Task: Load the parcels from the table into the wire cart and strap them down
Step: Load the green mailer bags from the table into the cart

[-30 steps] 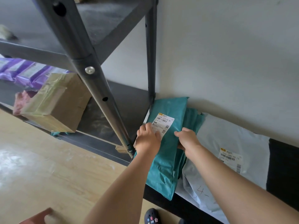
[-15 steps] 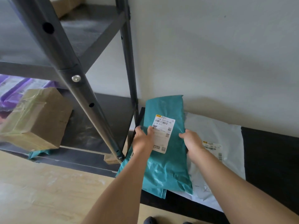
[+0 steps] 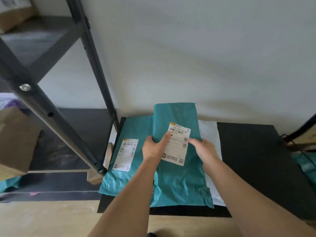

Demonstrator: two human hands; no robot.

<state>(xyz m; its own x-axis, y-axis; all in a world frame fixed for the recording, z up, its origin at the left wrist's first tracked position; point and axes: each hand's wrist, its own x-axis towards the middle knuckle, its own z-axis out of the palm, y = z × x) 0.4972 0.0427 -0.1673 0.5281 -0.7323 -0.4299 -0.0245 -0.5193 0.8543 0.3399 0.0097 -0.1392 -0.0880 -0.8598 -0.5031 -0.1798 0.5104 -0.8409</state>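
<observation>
Metal rack (image 3: 51, 115): dark uprights and shelves, far to the left of the left hand, running up out of view
Black table (image 3: 253, 159): beneath both hands, its bare part stretching off to the right of the right hand
Teal parcel (image 3: 177, 182): flat plastic mailer, between the two hands and lying lengthwise away from the person, over the other parcels on the table
Second teal parcel (image 3: 118, 178): flat on the table just left of the left hand, partly under the first
White parcel (image 3: 210, 132): underneath the teal parcel, its edge showing just beyond the right hand
Cardboard box (image 3: 15, 142): on a rack shelf, well to the left of the left hand
Wire frame (image 3: 297, 147): black, at the far right edge, well apart from the right hand; teal plastic shows low beside it
Shipping label (image 3: 179, 151): white, on the teal parcel, between the hands
Left hand (image 3: 153, 147): grips the teal parcel's left edge, thumb on the label
Right hand (image 3: 203, 147): grips the right edge, hands apart by the parcel's width
</observation>
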